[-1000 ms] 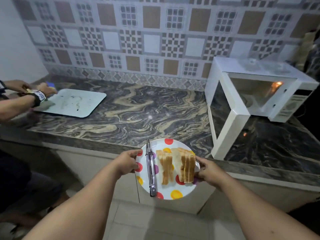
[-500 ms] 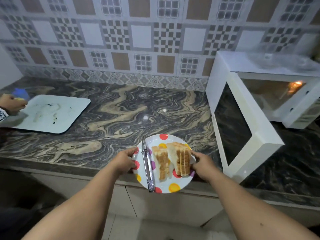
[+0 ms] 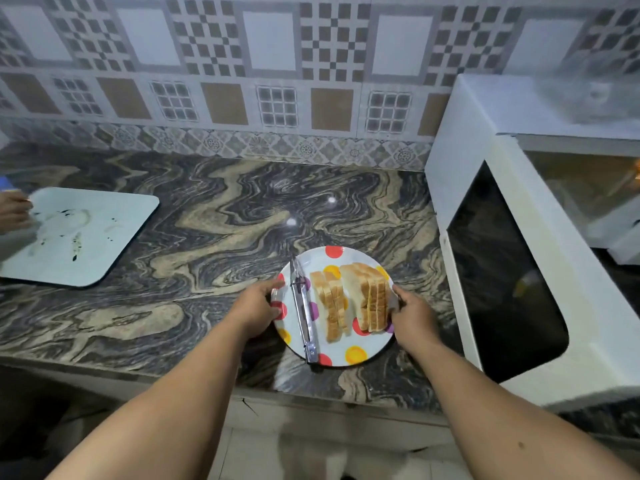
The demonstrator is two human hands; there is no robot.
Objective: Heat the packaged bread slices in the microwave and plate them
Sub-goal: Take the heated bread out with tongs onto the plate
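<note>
We are gripping the dotted plate (image 3: 356,355) by its rim, left hand (image 3: 254,308) and right hand (image 3: 414,315) with fingers curled round opposite edges. Between our fingers, bread slices (image 3: 349,299) and tongs (image 3: 304,315) are riding above the counter (image 3: 194,237); we should be keeping it level.

Marbled stone countertop (image 3: 194,244), dark grey with tan swirls, running along a patterned tiled wall. Directly on it: at left, a pale rectangular cutting board (image 3: 86,237) with rounded corners and dark smears; near the front edge, a round spotted plate (image 3: 349,355); at right, a white microwave (image 3: 502,126) with its door (image 3: 512,278) swung open over the counter.
</note>
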